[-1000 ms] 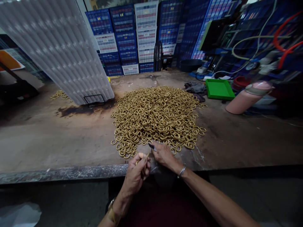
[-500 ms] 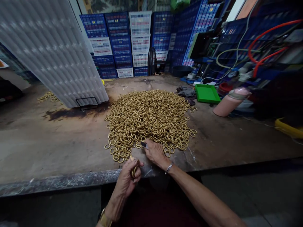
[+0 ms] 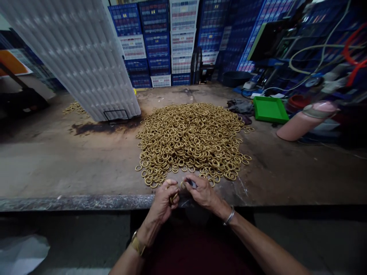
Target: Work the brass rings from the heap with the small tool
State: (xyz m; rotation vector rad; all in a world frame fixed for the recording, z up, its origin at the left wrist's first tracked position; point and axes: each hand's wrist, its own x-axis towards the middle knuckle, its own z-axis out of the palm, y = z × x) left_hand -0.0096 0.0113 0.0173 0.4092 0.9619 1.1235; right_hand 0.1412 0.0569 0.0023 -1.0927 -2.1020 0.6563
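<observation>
A broad heap of brass-coloured rings (image 3: 192,133) lies on the worktable just beyond my hands. My left hand (image 3: 163,200) is closed around a few brass rings (image 3: 173,198) near the table's front edge. Close beside it, my right hand (image 3: 203,191) pinches one brass ring (image 3: 182,185) between thumb and forefinger. A small dark piece (image 3: 191,183) shows at those right fingers; whether it is worn or held I cannot tell. The two sets of fingertips nearly meet in front of the heap.
A tall stack of translucent ribbed trays (image 3: 86,57) leans on the left in a black wire stand (image 3: 116,115). On the right are a green tray (image 3: 270,109), a pink bottle (image 3: 301,124) and a dark cloth (image 3: 240,107). Blue and white crates (image 3: 183,42) line the back.
My right hand has drawn back from the heap's near edge with a ring, toward my left hand. The left hand still holds rings. The whole view has shifted slightly.
</observation>
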